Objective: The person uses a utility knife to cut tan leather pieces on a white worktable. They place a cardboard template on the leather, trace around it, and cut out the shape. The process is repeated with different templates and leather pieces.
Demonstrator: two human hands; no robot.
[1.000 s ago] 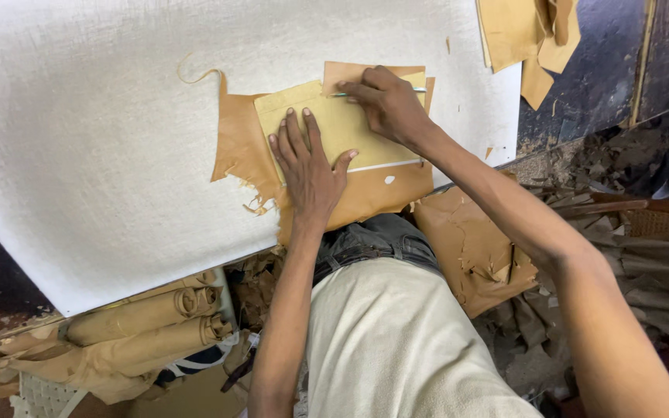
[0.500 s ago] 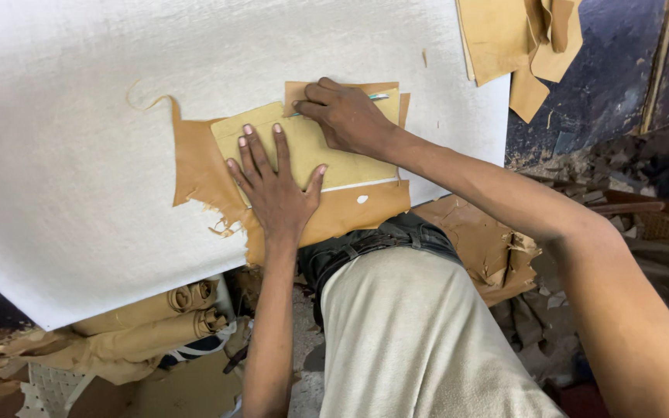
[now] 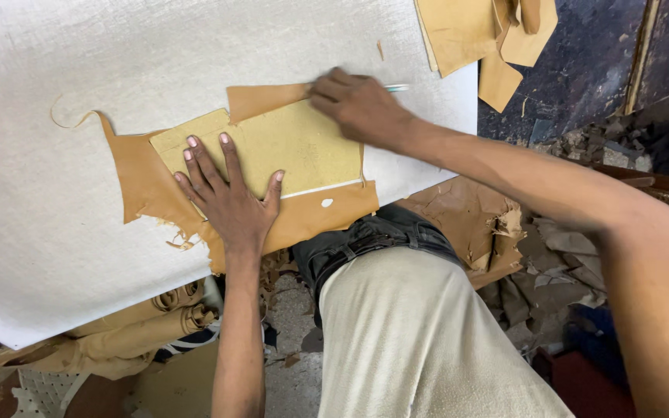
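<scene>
A broad white work board (image 3: pixel 79 116) with a coarse woven texture is seen carrying a ragged-edged piece of tan leather (image 3: pixel 137 182), over which a stiff, pale yellow rectangular template (image 3: pixel 303 147) is laid. The template is pressed flat by the left hand (image 3: pixel 230 197), its fingers spread open, while a slim, light-coloured tool (image 3: pixel 395 88) is gripped in the closed right hand (image 3: pixel 354 104) at the template's upper right corner. More leather offcuts (image 3: pixel 470 31) are piled at the board's far right, and rolled tan pieces (image 3: pixel 141 325) are stacked below its near edge
</scene>
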